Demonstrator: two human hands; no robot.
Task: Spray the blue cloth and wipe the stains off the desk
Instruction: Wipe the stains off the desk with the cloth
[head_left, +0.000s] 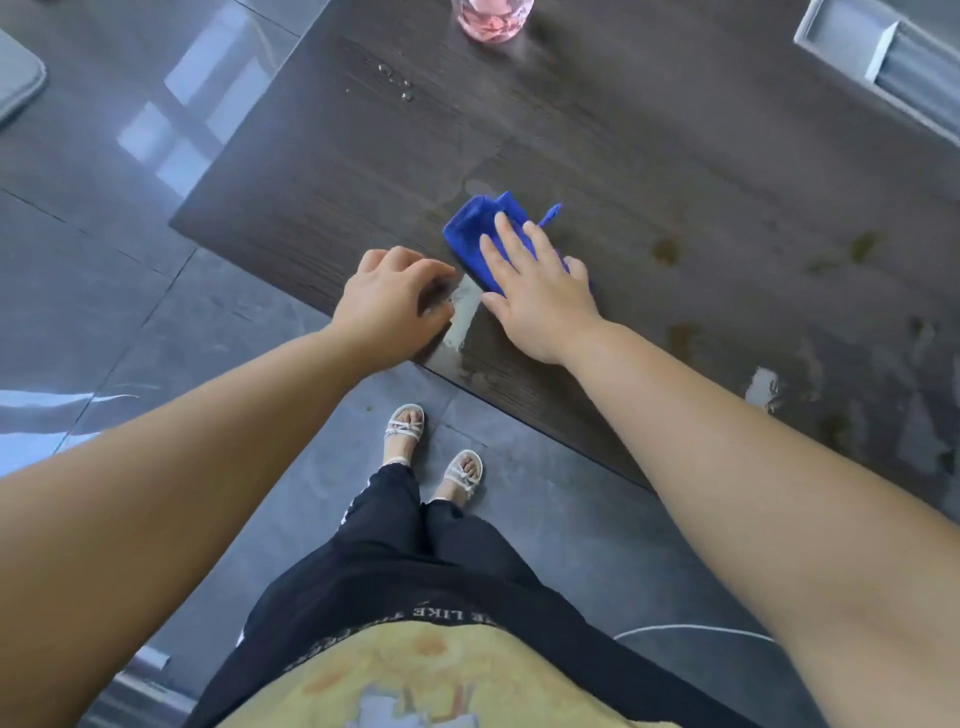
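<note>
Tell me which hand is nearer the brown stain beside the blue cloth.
Right. The right hand presses the blue cloth just left of the stain; the left hand rests at the desk edge, farther left.

The cloth (475, 228) is a bright, plain blue. The worktop (675, 156) is dark brown with fine straight wood grain, marked toward its right end with olive-brown stains (666, 251) and pale grey smears. At its far edge stands a translucent pink bottle (493, 18). The floor (104, 291) is glossy grey tile. The trousers (405, 561) are black with white lettering, the sandals (405, 428) white, the top (415, 675) yellow.
</note>
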